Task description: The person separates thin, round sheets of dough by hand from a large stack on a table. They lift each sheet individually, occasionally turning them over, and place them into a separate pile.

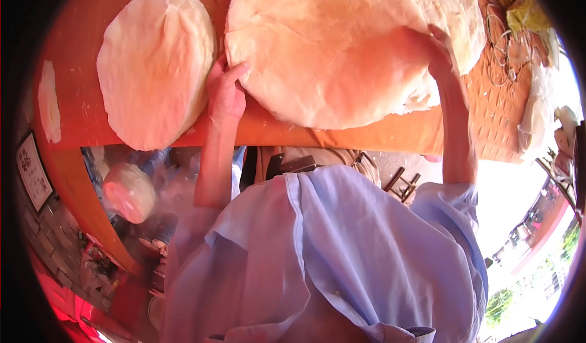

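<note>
Clamping the near-left edge of a large pale sheet (329, 56) between thumb and fingers of the left hand (226, 95), on the orange tabletop (390, 131), right of a smaller pale round (155, 68); touching its right part with the right hand (434, 51), fingers too indistinct to tell.

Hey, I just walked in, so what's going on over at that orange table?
A person in a light blue shirt has both hands on a large, pale, soft-looking round on the orange table. The left hand is at its near left edge, thumb on top; the right hand is at its right side. A smaller pale oval lies to the left, untouched. I can't tell what they're made of.
</note>
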`<state>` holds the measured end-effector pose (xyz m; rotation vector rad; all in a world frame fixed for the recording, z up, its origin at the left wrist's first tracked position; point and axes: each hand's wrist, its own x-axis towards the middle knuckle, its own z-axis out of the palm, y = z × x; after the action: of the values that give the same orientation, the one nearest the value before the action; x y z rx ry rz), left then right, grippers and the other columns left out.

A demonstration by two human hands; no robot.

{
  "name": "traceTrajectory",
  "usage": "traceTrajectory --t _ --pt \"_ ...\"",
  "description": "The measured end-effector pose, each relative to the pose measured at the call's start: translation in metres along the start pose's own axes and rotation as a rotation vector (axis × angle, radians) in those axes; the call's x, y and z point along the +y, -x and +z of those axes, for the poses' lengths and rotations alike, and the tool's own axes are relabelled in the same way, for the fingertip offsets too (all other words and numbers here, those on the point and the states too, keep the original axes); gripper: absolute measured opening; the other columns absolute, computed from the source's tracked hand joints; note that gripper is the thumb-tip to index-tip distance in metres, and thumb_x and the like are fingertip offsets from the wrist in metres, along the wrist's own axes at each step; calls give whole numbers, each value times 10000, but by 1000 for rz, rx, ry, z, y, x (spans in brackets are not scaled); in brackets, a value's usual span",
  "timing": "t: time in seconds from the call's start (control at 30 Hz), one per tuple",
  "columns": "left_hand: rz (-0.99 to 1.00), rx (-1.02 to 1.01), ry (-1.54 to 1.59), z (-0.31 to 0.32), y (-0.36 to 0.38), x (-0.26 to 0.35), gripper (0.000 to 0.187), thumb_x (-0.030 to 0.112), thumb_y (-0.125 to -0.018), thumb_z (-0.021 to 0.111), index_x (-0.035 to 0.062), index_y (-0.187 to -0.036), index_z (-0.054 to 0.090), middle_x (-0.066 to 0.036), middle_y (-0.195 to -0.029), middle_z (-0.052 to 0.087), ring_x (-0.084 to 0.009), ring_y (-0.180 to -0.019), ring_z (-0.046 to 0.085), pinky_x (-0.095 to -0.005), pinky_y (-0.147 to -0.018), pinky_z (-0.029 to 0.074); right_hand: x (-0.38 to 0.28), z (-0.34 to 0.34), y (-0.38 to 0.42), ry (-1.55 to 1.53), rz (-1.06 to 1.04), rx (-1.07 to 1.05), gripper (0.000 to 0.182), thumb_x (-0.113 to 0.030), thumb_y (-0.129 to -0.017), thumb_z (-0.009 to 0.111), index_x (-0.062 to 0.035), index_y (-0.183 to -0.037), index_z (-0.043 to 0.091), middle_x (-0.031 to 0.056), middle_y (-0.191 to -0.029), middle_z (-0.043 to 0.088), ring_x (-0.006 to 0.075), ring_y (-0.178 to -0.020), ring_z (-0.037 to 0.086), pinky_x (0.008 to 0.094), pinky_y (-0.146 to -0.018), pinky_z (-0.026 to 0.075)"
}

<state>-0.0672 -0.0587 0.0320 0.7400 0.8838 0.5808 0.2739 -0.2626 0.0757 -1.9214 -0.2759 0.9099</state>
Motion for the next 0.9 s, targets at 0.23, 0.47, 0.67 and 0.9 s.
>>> traceTrajectory --t 0.23,0.47,0.67,0.9 --pt "-165 -17 67 8 5 16 460 7 -822 629 -72 -1256 501 -132 -1216 601 -214 -1120 576 -335 -1005 431 35 -47 -48 -29 64 -334 402 -241 -879 606 65 -1137 644 123 -1054 689 182 -953 644 300 -903 481" --pt "-68 36 -92 -4 35 -3 357 58 -848 670 -7 -1167 524 -90 -1133 609 -175 -1035 594 -319 -912 479 32 -26 -27 -244 193 -329 375 -194 -838 665 52 -1120 634 120 -1015 677 194 -896 649 320 -799 516" --pt "241 333 -287 18 21 -37 288 168 -836 710 -8 -1005 555 -93 -1003 619 -161 -890 586 -305 -770 477 7 2 -8 -56 -17 -54 417 -234 -848 680 29 -1159 593 92 -976 670 162 -861 630 301 -755 508" --pt "107 408 -1 32 6 -28 333 244 -838 720 -26 -972 576 -102 -956 631 -156 -836 592 -302 -756 479 28 -22 -21 -59 87 -114 355 -212 -900 633 33 -1157 615 68 -976 671 146 -872 625 278 -775 500"
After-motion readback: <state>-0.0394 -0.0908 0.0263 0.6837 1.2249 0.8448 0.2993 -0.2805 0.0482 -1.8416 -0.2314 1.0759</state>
